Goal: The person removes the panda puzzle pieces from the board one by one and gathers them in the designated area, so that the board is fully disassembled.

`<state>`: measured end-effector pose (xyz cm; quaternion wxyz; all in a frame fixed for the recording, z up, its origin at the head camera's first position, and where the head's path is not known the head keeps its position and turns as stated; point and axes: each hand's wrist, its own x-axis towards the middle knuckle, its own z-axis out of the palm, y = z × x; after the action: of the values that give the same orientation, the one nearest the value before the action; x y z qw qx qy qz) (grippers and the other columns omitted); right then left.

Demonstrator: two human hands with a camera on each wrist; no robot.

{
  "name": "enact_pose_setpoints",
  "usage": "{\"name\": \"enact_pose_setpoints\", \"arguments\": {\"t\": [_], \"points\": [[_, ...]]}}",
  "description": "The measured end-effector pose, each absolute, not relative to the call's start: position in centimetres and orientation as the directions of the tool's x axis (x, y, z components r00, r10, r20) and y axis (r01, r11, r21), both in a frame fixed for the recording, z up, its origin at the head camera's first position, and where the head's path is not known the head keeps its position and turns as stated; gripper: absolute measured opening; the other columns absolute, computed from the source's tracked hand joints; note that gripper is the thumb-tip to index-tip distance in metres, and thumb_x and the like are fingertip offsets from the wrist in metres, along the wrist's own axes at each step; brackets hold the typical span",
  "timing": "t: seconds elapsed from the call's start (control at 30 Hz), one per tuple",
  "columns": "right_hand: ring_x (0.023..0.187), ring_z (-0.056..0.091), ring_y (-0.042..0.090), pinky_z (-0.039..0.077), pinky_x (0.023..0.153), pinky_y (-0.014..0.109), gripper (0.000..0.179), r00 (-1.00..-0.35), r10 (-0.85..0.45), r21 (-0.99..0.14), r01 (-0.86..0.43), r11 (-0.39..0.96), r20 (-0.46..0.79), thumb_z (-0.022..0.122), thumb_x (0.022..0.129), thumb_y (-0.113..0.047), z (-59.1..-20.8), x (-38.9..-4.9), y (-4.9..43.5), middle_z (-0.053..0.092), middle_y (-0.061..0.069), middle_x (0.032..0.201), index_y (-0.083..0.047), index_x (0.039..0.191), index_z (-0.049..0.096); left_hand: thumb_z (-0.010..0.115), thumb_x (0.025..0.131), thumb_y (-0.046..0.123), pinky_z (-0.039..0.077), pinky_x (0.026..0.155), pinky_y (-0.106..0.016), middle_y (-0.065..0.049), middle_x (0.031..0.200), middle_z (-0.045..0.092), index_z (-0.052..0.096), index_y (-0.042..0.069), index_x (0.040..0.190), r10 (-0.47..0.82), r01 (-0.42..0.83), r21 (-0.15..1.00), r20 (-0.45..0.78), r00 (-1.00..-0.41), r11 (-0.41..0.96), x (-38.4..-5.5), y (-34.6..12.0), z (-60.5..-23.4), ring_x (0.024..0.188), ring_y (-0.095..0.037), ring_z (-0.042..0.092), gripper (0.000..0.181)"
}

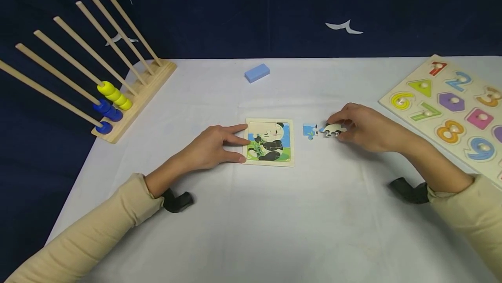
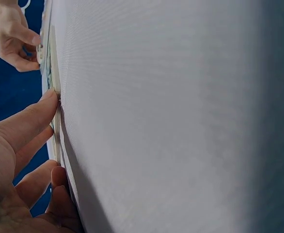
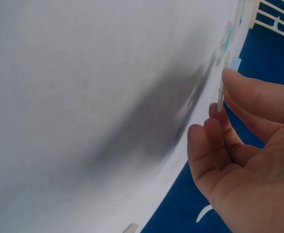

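Observation:
A square panda puzzle board (image 1: 270, 163) lies flat on the white table, with several pieces set in it and bare wood at its upper left. My left hand (image 1: 213, 146) touches the board's left edge with spread, straight fingers; in the left wrist view the thumb (image 2: 33, 119) rests against that edge. To the right of the board, my right hand (image 1: 362, 128) pinches a panda-face puzzle piece (image 1: 332, 130) between thumb and fingers. The right wrist view shows this piece edge-on, lifted off the cloth. Beside it lies a blue puzzle piece (image 1: 310, 130) with a green leaf print.
A wooden peg counter (image 1: 135, 102) with blue and yellow beads stands at the left. At the back lies a blue block (image 1: 257, 73). A number-and-shape peg board (image 1: 439, 100) lies at the right. Dark cloth (image 1: 251, 13) hangs behind the table (image 1: 270, 222).

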<state>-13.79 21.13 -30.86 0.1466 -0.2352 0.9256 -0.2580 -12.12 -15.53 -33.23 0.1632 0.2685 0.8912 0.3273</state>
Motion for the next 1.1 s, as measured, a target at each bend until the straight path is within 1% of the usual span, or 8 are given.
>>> {"name": "enact_pose_setpoints", "arguments": {"t": [0.2, 0.5, 0.7, 0.97, 1.1], "points": [[0.101, 0.054, 0.027, 0.041, 0.09, 0.045, 0.039, -0.836, -0.523, -0.562, -0.356, 0.747, -0.165, 0.069, 0.085, 0.005, -31.4, -14.24, 21.22, 0.061, 0.013, 0.111, 0.005, 0.123, 0.063, 0.083, 0.081, 0.02, 0.022, 0.112, -0.052, -0.008, 0.148, 0.047, 0.071, 0.008, 0.122, 0.583, 0.373, 0.667, -0.114, -0.804, 0.645, -12.07, -15.61, -33.25, 0.136, -0.027, 0.043, 0.045], [0.104, 0.054, 0.028, 0.041, 0.091, 0.047, 0.039, -0.839, -0.519, -0.555, -0.355, 0.752, -0.166, 0.069, 0.085, 0.007, -31.55, -14.19, 21.01, 0.061, 0.015, 0.112, 0.005, 0.123, 0.063, 0.083, 0.081, 0.019, 0.023, 0.112, -0.052, -0.007, 0.147, 0.047, 0.071, 0.008, 0.121, 0.585, 0.372, 0.671, -0.113, -0.803, 0.641, -12.08, -15.53, -33.27, 0.135, -0.028, 0.044, 0.044], [0.102, 0.054, 0.028, 0.042, 0.09, 0.046, 0.039, -0.837, -0.526, -0.552, -0.372, 0.747, -0.149, 0.068, 0.084, 0.008, -31.5, -14.08, 21.01, 0.06, 0.015, 0.111, 0.006, 0.123, 0.063, 0.084, 0.08, 0.018, 0.023, 0.111, -0.052, -0.008, 0.147, 0.047, 0.071, 0.008, 0.121, 0.586, 0.376, 0.67, -0.109, -0.803, 0.64, -12.1, -15.52, -33.22, 0.134, -0.027, 0.046, 0.044], [0.106, 0.055, 0.03, 0.041, 0.093, 0.048, 0.04, -0.839, -0.523, -0.56, -0.365, 0.743, -0.147, 0.069, 0.085, 0.006, -31.43, -14.01, 20.9, 0.06, 0.017, 0.114, 0.006, 0.124, 0.062, 0.083, 0.081, 0.018, 0.022, 0.112, -0.053, -0.009, 0.147, 0.047, 0.071, 0.007, 0.121, 0.589, 0.377, 0.675, -0.105, -0.801, 0.634, -12.1, -15.58, -33.22, 0.133, -0.027, 0.046, 0.044], [0.107, 0.055, 0.03, 0.041, 0.093, 0.048, 0.039, -0.846, -0.512, -0.572, -0.348, 0.743, -0.15, 0.07, 0.086, 0.003, -31.29, -13.98, 20.7, 0.06, 0.016, 0.114, 0.005, 0.124, 0.062, 0.083, 0.081, 0.019, 0.022, 0.112, -0.052, -0.008, 0.147, 0.047, 0.071, 0.008, 0.121, 0.591, 0.38, 0.674, -0.105, -0.8, 0.634, -12.05, -15.58, -33.15, 0.133, -0.026, 0.046, 0.044]]}}
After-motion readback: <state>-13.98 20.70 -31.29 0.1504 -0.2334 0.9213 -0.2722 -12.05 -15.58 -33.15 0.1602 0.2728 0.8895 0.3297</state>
